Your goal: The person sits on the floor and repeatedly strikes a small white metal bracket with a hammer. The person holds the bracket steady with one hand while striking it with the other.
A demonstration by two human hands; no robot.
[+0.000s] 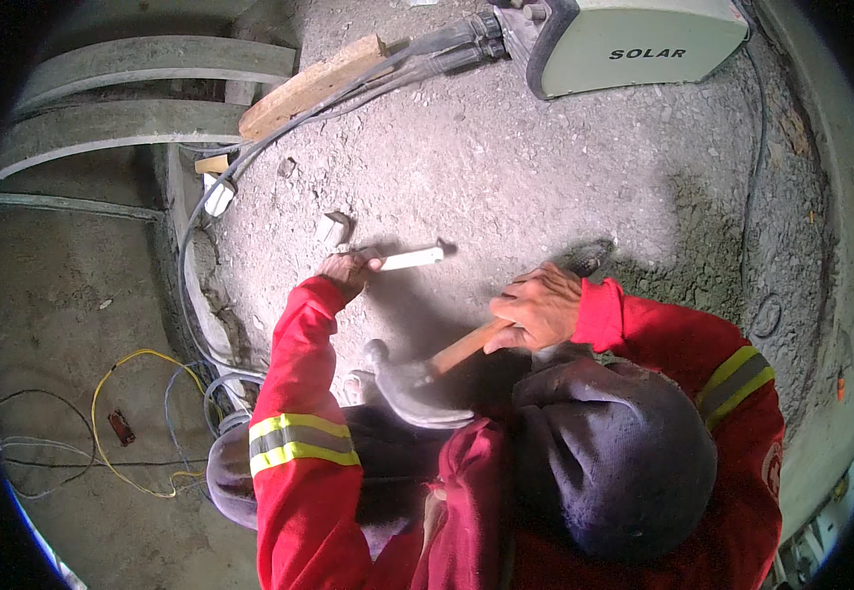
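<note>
My left hand is closed around a short white tube-like piece, which points to the right just above the dusty ground. Right beyond that hand lies a small pale block. In my right hand is a claw hammer, its wooden handle wrapped by the fingers. The grey hammer head hangs low and to the left, close to my knees. Part of the handle's end is hidden inside the right hand.
A pale machine case sits at the far right, with thick cables running left. A wooden plank lies beside curved concrete beams. Loose yellow wire coils on the lower floor at left.
</note>
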